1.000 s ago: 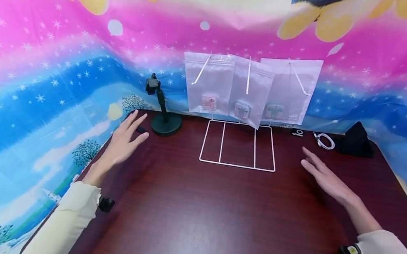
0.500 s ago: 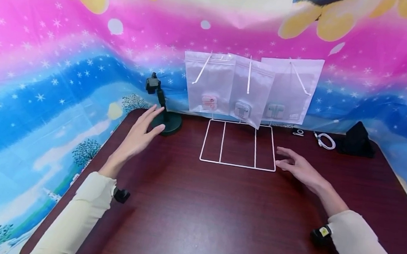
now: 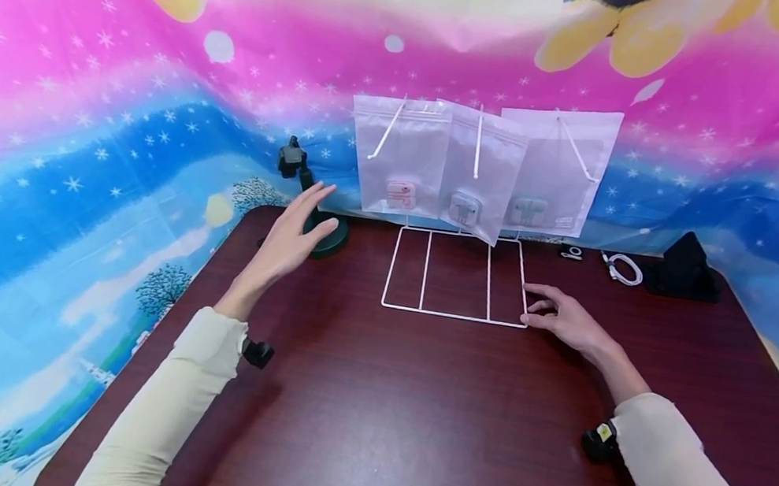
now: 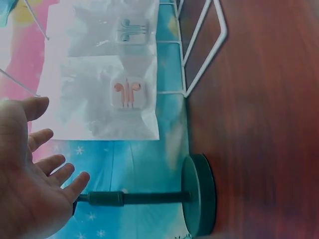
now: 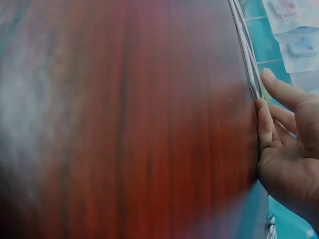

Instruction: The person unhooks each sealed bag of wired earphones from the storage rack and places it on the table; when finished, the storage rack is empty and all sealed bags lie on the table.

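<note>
A white wire display rack (image 3: 455, 316) stands at the back of the table. From its hooks hang three frosted zip bags: a left bag (image 3: 400, 145), a middle bag (image 3: 497, 167) and a right bag (image 3: 547, 164). Cased earphones show inside each; the left bag's are a pink pair (image 4: 128, 93). My right hand (image 3: 570, 321) is at the rack base's right front corner, fingers loosely bent and fingertips right at the wire, thumb apart from them in the right wrist view. My left hand (image 3: 282, 244) is raised left of the rack, fingers spread and holding nothing.
A dark green stand with a round base (image 4: 199, 194) is behind the left hand. At the back right lie a coiled white cable (image 3: 623, 271), a small black and white item (image 3: 571, 253) and a black stand (image 3: 685, 268). A patterned cloth (image 3: 158, 139) surrounds the table.
My right hand has moved left to the rack's front corner. My left hand has shifted right and slightly forward, now overlapping the green stand. The rack and bags have stayed in place.
</note>
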Available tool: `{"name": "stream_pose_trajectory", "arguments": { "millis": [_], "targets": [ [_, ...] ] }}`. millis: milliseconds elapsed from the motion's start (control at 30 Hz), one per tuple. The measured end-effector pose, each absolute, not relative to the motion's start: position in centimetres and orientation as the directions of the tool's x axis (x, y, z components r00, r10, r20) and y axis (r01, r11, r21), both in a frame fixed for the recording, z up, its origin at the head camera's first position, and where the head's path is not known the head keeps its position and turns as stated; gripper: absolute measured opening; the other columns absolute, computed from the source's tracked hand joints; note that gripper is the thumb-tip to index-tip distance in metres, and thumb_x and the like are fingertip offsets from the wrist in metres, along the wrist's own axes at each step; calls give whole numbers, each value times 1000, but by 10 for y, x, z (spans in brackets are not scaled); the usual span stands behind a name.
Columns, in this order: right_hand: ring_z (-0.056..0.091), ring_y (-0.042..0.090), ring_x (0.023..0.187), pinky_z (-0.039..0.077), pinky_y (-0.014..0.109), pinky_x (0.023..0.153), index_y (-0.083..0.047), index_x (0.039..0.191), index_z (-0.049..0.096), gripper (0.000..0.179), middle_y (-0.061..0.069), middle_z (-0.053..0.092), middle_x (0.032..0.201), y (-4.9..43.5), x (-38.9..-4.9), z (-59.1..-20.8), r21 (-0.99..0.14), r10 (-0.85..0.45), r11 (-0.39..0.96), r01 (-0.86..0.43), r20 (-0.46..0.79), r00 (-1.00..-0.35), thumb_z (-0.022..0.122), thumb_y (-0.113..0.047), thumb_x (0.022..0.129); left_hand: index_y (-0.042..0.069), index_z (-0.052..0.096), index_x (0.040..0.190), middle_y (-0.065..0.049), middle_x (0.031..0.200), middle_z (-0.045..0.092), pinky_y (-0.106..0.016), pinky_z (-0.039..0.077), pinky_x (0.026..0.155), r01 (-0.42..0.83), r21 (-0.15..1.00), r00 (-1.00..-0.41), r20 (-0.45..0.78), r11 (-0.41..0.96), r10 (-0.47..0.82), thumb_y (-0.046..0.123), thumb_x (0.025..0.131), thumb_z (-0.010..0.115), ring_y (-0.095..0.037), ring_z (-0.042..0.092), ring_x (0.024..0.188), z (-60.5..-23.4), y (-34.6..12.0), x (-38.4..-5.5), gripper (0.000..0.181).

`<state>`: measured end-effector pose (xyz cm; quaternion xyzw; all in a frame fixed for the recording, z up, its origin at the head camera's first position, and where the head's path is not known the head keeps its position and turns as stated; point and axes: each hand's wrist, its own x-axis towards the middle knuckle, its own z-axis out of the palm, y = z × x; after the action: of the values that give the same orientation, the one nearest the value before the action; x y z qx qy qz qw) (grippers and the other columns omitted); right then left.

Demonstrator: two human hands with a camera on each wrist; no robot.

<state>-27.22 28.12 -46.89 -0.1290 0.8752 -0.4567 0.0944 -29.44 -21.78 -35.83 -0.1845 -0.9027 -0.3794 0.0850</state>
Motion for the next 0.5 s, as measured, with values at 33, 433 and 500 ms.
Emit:
{"name": "stream_pose_trajectory", "arguments": {
  "millis": [33, 433, 500],
  "targets": [
    [59, 34, 116, 46, 16, 85, 0, 155, 44, 69, 24, 61, 129, 281, -272, -469, -824, -315, 547, -148, -39, -948, 76, -18, 97, 34, 30, 164, 1, 174, 17, -65, 22, 123, 393, 665, -920, 295, 635, 260, 49, 107, 53, -27, 15, 160, -357, -216, -298, 63],
    [58, 36, 121, 48, 16, 84, 0, 154, 46, 68, 23, 49, 147, 280, -272, -472, -802, -313, 574, -167, -26, -950, 78, -14, 95, 30, 36, 163, -4, 168, 33, -49, 40, 119, 298, 823, -953, 280, 484, 112, 43, 107, 57, -30, 39, 150, -331, -181, -343, 61],
    [58, 36, 120, 48, 16, 84, 0, 154, 46, 68, 23, 50, 146, 280, -273, -472, -799, -311, 577, -170, -23, -950, 78, -14, 95, 28, 35, 163, -5, 168, 33, -48, 41, 118, 275, 845, -960, 271, 459, 78, 39, 107, 58, -31, 42, 149, -325, -176, -350, 61]
  ]
}}
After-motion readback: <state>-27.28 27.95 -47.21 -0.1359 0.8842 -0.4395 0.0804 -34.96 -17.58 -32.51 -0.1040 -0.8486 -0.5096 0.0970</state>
